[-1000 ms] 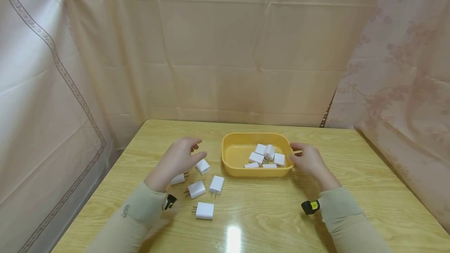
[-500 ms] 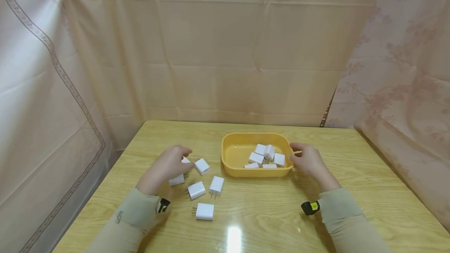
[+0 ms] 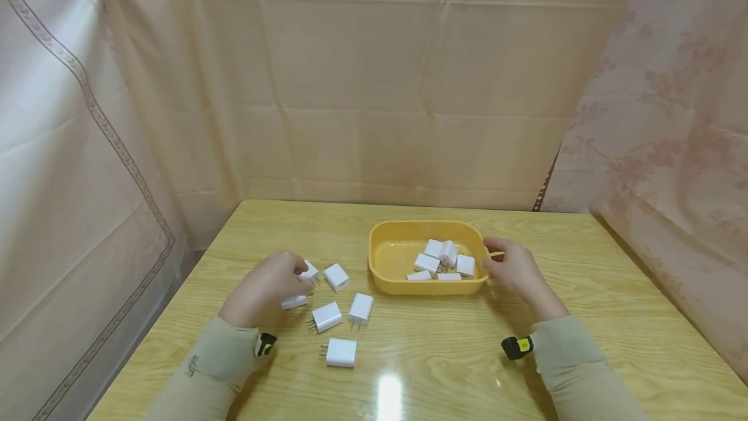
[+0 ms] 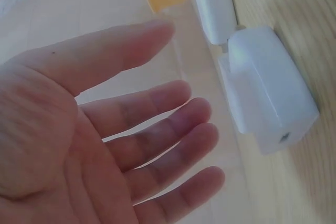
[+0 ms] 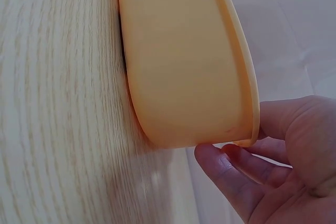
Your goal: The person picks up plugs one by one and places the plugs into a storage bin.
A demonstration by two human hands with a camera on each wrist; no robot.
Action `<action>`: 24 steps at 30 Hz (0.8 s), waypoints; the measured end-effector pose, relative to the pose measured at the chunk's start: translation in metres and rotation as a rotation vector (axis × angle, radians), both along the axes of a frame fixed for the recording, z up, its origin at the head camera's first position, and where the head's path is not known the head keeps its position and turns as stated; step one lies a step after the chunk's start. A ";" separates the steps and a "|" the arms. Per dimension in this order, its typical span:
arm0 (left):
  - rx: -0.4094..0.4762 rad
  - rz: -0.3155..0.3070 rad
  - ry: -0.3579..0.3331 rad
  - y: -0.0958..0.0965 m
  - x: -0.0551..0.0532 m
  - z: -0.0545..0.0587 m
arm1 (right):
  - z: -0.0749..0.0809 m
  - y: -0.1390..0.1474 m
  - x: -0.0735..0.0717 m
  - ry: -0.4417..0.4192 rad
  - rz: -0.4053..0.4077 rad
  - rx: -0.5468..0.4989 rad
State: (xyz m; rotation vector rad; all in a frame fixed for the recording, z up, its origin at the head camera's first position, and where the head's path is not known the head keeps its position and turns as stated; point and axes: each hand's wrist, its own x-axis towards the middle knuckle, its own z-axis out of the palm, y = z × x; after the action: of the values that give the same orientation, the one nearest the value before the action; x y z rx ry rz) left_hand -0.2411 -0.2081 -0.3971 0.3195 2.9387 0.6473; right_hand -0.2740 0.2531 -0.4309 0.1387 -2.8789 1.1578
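Observation:
My left hand [image 3: 265, 286] hovers low over the left group of white plug-in chargers. Thumb and fingers are apart and loosely bent in the left wrist view, with nothing between them. Just beyond the fingertips lies a charger [image 4: 275, 90], and another charger [image 4: 215, 9] is behind it. In the head view the hand partly covers a charger [image 3: 294, 303] and stands beside another [image 3: 310, 269]. My right hand [image 3: 517, 273] pinches the right end rim of a yellow plastic basket [image 5: 184, 61], thumb and fingers on either side. Several chargers [image 3: 428, 262] lie inside the basket, mostly toward its right half.
Loose chargers with metal prongs lie on the wooden table [image 3: 444, 356] between the left hand and the basket: one [image 3: 336, 277] at the back, one [image 3: 360, 308] nearer the basket, one [image 3: 341, 352] in front. A beige curtain [image 3: 374, 96] hangs behind the table.
My left hand has moved left and toward me, away from the basket, uncovering a charger at the back left. The right hand stays on the basket's rim.

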 end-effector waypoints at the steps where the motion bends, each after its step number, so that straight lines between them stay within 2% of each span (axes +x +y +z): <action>1: -0.004 0.000 -0.007 -0.001 0.000 0.000 | 0.000 0.000 0.000 0.003 0.002 0.002; 14: -0.057 -0.055 -0.054 -0.005 -0.001 -0.003 | 0.000 0.000 0.002 -0.009 0.001 -0.013; 24: -0.064 -0.029 -0.084 -0.006 -0.002 -0.009 | 0.001 -0.001 0.002 -0.042 -0.011 -0.011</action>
State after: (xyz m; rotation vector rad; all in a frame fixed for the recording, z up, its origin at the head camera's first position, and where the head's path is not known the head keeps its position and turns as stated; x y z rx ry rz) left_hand -0.2432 -0.2138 -0.4066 0.3201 2.8624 0.5475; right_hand -0.2720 0.2517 -0.4301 0.0998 -2.9052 1.1887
